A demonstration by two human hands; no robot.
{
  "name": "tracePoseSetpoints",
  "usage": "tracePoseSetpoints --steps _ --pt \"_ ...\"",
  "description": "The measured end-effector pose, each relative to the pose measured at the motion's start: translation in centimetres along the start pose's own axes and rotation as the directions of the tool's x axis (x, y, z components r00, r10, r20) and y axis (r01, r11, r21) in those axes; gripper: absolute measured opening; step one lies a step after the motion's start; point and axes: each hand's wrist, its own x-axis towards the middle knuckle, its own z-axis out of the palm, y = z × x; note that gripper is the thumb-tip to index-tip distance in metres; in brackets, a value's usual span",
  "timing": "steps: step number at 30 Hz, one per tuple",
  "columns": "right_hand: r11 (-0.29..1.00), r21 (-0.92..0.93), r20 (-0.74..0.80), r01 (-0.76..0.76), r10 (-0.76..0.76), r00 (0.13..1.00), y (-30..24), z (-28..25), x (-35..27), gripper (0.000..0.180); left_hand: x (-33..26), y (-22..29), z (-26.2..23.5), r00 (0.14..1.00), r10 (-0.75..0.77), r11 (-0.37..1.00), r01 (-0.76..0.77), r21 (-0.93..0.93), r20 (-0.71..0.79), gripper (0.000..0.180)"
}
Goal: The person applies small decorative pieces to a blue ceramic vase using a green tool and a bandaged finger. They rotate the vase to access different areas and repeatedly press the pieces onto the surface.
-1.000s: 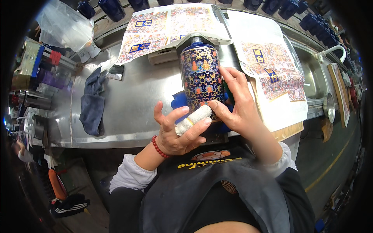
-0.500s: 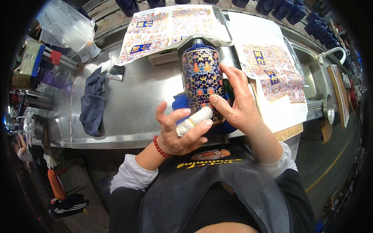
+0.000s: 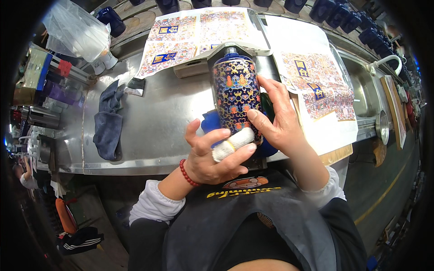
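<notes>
A dark blue bottle point(image 3: 235, 92) with a colourful gold, red and blue pattern and a bare neck leans back in front of me, its neck pointing away. My right hand point(image 3: 280, 119) grips its right side, the thumb lying on the patterned front. At the bottle's lower front, my left hand point(image 3: 212, 151) presses a white cloth roll point(image 3: 233, 144) with a yellow band against the pattern. Whether the roll is wrapped round a finger or held between fingers, I cannot tell. Blue material point(image 3: 210, 121) shows beneath the bottle.
Printed pattern sheets point(image 3: 181, 47) lie behind the bottle, with more sheets point(image 3: 312, 86) on the right. A crumpled dark cloth point(image 3: 108, 133) rests on the metal bench at left. Further right are a sink point(image 3: 361, 81) and faucet. Several dark blue vessels point(image 3: 321, 11) line the back.
My left hand and the cloth roll have shifted slightly right along the bottle's lower part. The bottle has moved very slightly. Along the back, the blue vessels have moved rightward.
</notes>
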Motion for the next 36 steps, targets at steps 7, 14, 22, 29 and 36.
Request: tracePoseSetpoints --steps 7,14,22,29,36 --pt "0.998 0.063 0.023 -0.008 0.006 1.0 0.6 -0.6 0.0 0.053 2.4 -1.2 0.2 0.998 -0.001 0.994 -0.005 0.108 0.057 0.05" --pt "0.997 0.074 0.034 -0.013 0.011 0.999 0.5 -0.7 0.0 0.059 3.1 -2.7 -0.4 0.995 -0.086 0.987 0.078 0.137 0.055 0.049" --pt "1.0 0.026 0.019 -0.005 0.004 1.0 0.1 -0.1 0.5 0.075 2.0 -1.7 -0.1 0.947 -0.317 0.947 0.314 0.063 0.05 0.053" --pt "1.0 0.008 0.015 -0.006 0.006 1.0 0.2 0.1 0.8 0.075 1.5 -2.0 0.0 0.947 -0.311 0.949 0.304 0.087 0.078 0.053" --pt "0.998 -0.012 0.014 -0.058 0.058 0.998 0.1 0.4 0.9 0.075 1.3 -2.0 0.2 0.947 -0.311 0.949 0.305 0.084 0.082 0.053"
